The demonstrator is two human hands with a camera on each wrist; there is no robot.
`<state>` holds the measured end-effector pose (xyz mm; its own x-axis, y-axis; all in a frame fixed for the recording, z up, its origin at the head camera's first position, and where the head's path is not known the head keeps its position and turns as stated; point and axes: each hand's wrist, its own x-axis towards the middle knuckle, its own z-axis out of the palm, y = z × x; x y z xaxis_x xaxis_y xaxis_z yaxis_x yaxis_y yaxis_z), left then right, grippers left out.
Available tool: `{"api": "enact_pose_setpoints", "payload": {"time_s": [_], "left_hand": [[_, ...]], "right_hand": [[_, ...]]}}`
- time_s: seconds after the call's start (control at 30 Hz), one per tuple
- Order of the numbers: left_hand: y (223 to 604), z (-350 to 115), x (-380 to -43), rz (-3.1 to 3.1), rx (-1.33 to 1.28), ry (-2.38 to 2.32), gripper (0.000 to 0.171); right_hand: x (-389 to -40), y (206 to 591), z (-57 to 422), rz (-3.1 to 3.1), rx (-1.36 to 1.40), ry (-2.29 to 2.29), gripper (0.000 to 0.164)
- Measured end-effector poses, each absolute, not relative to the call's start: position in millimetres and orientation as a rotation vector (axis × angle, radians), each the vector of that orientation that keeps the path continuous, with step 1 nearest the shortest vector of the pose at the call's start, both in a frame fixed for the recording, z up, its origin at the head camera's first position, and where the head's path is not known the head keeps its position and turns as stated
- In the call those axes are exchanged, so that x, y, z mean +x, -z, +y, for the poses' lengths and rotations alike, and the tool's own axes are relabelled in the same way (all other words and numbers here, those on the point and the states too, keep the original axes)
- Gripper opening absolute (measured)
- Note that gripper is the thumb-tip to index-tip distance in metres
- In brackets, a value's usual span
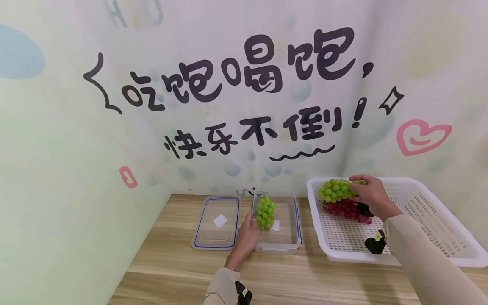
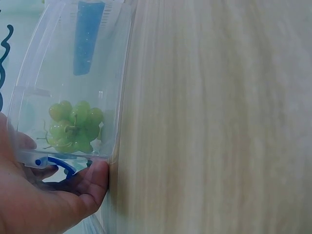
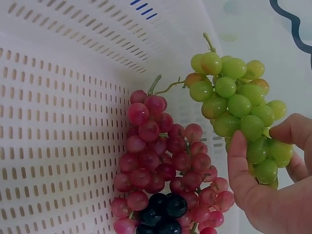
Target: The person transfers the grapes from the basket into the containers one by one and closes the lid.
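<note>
My left hand point(image 1: 247, 236) grips the left side of a clear plastic food container point(image 1: 277, 248), its thumb and fingers at the side wall by the blue-edged flap. A small bunch of green grapes point(image 1: 266, 213) lies inside, along the container's left side. Over at the white basket point(image 1: 324, 243), my right hand point(image 1: 371, 195) pinches a larger green grape bunch point(image 3: 239, 102) between thumb and fingers. That bunch is at the basket's back left, above the red grapes point(image 3: 156, 141). Some dark grapes point(image 3: 163, 212) lie among the red ones.
Left of the container, a clear lid point(image 1: 217, 201) with a blue seal lies flat on the wooden table point(image 1: 167, 254). A printed wall covering point(image 1: 228, 178) rises right behind the table. The basket's raised rim stands right of the container.
</note>
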<state>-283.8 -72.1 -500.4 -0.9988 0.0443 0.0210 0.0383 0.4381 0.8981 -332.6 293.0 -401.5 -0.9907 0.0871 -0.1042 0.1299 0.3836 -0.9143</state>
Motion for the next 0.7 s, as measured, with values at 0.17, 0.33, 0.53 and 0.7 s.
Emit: {"api": "enact_pose_setpoints", "payload": {"time_s": [0.17,0.33,0.53,0.7], "left_hand": [[499.8,-71.9,-282.8,2.639,0.074,-1.671,0.051],[499.7,-72.0,-284.4,2.637,0.074,-1.663,0.052],[499.8,-72.5,-284.7,2.643,0.078,-1.66,0.051],[500.7,-72.6,-285.3,2.634,0.073,-1.669,0.051]], "right_hand": [[-332.8,401.0,293.9,2.553,0.202,1.758,0.051],[-333.3,399.5,295.1,2.523,0.179,1.817,0.051],[-333.7,397.6,293.6,2.482,0.148,1.88,0.049],[-334.7,396.5,289.3,2.456,0.141,1.909,0.046]]}}
